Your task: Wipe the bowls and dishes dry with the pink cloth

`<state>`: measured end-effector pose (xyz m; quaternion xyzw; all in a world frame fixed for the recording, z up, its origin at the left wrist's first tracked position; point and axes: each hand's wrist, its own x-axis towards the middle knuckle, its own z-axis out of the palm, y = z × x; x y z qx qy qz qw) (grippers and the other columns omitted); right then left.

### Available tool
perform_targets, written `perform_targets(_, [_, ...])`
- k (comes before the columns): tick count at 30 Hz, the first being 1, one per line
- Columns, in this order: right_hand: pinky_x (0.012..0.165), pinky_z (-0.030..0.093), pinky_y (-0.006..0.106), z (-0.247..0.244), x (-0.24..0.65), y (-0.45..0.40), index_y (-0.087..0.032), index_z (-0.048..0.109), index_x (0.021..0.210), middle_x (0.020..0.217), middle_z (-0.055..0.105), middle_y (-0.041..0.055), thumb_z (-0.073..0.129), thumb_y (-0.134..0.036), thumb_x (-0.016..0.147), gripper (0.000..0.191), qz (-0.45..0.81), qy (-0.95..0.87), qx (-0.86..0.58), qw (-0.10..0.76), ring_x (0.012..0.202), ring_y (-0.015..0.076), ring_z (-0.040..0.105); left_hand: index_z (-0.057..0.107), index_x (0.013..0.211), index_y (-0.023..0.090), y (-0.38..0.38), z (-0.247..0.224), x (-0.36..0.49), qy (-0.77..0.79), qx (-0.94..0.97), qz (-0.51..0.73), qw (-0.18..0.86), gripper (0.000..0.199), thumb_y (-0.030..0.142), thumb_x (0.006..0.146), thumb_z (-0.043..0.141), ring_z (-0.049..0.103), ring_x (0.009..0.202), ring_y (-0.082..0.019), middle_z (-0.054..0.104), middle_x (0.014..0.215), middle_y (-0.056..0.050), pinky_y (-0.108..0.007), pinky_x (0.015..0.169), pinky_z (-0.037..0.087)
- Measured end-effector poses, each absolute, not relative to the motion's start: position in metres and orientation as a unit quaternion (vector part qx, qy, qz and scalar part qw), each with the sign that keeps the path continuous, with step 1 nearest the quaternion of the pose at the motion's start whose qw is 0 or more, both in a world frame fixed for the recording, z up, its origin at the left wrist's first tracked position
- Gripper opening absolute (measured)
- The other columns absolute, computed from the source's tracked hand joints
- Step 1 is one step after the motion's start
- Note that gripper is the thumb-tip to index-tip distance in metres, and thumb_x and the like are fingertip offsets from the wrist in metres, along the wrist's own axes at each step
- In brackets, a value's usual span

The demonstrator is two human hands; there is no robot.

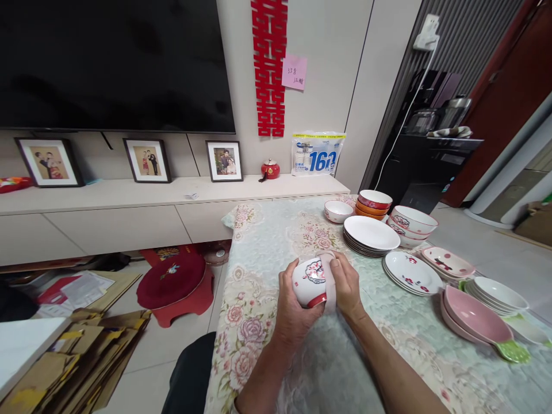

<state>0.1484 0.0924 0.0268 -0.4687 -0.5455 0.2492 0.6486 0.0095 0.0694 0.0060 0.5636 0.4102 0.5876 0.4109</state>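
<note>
A white bowl (pixel 305 283) with a red foot and a plum-blossom print is tipped on its side above the table. My left hand (pixel 293 313) is closed round its left side and underside. On the other side, my right hand (pixel 347 284) presses a pale pinkish cloth (pixel 329 282) against the bowl's outer wall. The bowl's inside is hidden from me. To the right of my hands stands a stack of white plates (pixel 371 232), and beyond it a small white bowl (pixel 338 211) sits upright.
Stacked bowls (pixel 413 221), orange-red bowls (pixel 374 202), flowered plates (pixel 411 272) and pink strawberry-shaped dishes (pixel 476 316) fill the table's right side. A floral cloth (pixel 245 345) covers the table. Left on the floor are a red stool (pixel 172 282) and flattened cardboard (pixel 81 356).
</note>
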Motion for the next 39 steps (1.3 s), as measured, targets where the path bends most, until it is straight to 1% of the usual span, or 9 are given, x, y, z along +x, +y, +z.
perform_targets(4, [0.094,0.042,0.042,0.038,0.146,0.083,-0.021,0.064,0.12,0.112,0.067,0.0095,0.054,-0.033,0.091,0.033,0.059,-0.72,-0.435,0.538,0.105,0.0274,0.058,0.046,0.135,0.018,0.072,0.002,0.009,0.426,0.616,0.581,0.318,0.088,0.017,0.055,0.082,0.057,0.109,-0.031,0.054,0.117,-0.011,-0.045,0.096,0.046])
perform_targets(7, [0.094,0.044,0.041,0.041,0.151,0.083,-0.02,0.064,0.12,0.112,0.067,0.0092,0.052,-0.034,0.092,0.033,0.052,-0.745,-0.425,0.511,0.105,0.0266,0.059,0.047,0.132,0.019,0.072,0.002,0.01,0.422,0.625,0.581,0.306,0.086,0.018,0.054,0.082,0.058,0.107,-0.031,0.054,0.114,-0.01,-0.046,0.095,0.047])
perform_targets(12, [0.087,0.048,0.035,0.032,0.156,0.093,-0.02,0.067,0.111,0.108,0.071,0.0073,0.045,-0.044,0.097,0.036,0.215,-0.607,-0.467,0.606,0.101,0.0242,0.064,0.039,0.132,0.023,0.067,0.011,0.017,0.38,0.48,0.613,0.5,0.086,0.019,0.057,0.082,0.065,0.096,-0.024,0.059,0.12,-0.01,-0.035,0.081,0.055])
perform_targets(17, [0.085,0.049,0.033,0.025,0.144,0.096,-0.017,0.065,0.113,0.105,0.071,0.007,0.046,-0.053,0.095,0.044,0.293,-0.53,-0.449,0.657,0.097,0.0228,0.064,0.035,0.134,0.026,0.061,0.02,0.021,0.322,0.292,0.645,0.629,0.092,0.03,0.058,0.088,0.067,0.093,-0.019,0.063,0.117,-0.007,-0.031,0.081,0.056])
perform_targets(22, [0.062,0.046,0.028,0.028,0.135,0.097,-0.02,0.059,0.072,0.067,0.06,-0.0012,0.054,-0.061,0.087,0.043,0.33,-0.435,-0.497,0.675,0.066,0.0165,0.053,0.037,0.134,0.032,0.059,0.02,0.019,0.316,0.208,0.609,0.697,0.083,0.036,0.067,0.086,0.066,0.094,-0.019,0.063,0.115,-0.004,-0.033,0.078,0.057])
perform_targets(25, [0.055,0.043,0.028,0.031,0.137,0.098,-0.021,0.052,0.064,0.058,0.055,-0.0026,0.057,-0.063,0.084,0.047,0.342,-0.418,-0.509,0.67,0.058,0.0152,0.048,0.04,0.133,0.03,0.061,0.017,0.019,0.323,0.215,0.586,0.712,0.081,0.036,0.067,0.087,0.066,0.096,-0.02,0.064,0.116,-0.005,-0.036,0.082,0.057])
perform_targets(30, [0.062,0.05,0.03,0.028,0.142,0.099,-0.02,0.063,0.082,0.072,0.068,0.0007,0.067,-0.064,0.078,0.044,0.472,-0.397,-0.444,0.651,0.065,0.0182,0.06,0.043,0.134,0.028,0.065,0.011,0.017,0.285,0.233,0.591,0.718,0.069,0.041,0.077,0.079,0.067,0.102,-0.024,0.066,0.12,-0.008,-0.043,0.089,0.057])
perform_targets(35, [0.074,0.055,0.035,0.025,0.139,0.096,-0.019,0.068,0.106,0.088,0.075,0.0047,0.082,-0.052,0.068,0.053,0.576,-0.402,-0.358,0.615,0.078,0.023,0.069,0.046,0.138,0.024,0.071,0.012,0.013,0.259,0.176,0.596,0.739,0.057,0.043,0.088,0.066,0.066,0.112,-0.029,0.066,0.13,-0.012,-0.049,0.093,0.056])
perform_targets(39, [0.073,0.053,0.032,0.026,0.138,0.09,-0.018,0.068,0.107,0.087,0.074,0.0039,0.086,-0.042,0.065,0.052,0.608,-0.415,-0.335,0.588,0.078,0.0209,0.068,0.055,0.133,0.017,0.074,0.016,0.011,0.252,0.137,0.566,0.773,0.051,0.049,0.093,0.056,0.067,0.111,-0.03,0.068,0.128,-0.014,-0.047,0.095,0.056])
